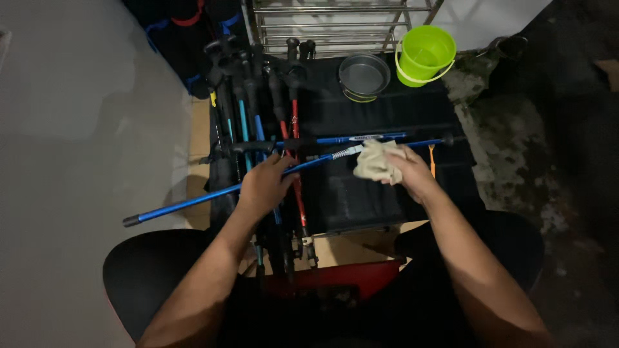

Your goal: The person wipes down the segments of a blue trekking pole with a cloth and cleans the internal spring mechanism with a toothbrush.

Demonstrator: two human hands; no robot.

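Hands first: the left hand [264,183] closes around the blue trekking pole [193,202], pinning it across the black mat [380,109], while the right hand [406,169] grips a crumpled beige cloth [376,161] pressed on the shaft. Wiping likely goes best with that left grip firm — cloth wrapped round. Bundled poles [258,103] lie on the mat's left; a green bucket [424,53] and grey pan [364,75] stand at its far edge.

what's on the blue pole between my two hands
In the head view, a bare stretch of blue pole with a coiled spring section runs between the left hand and the cloth-holding right hand.
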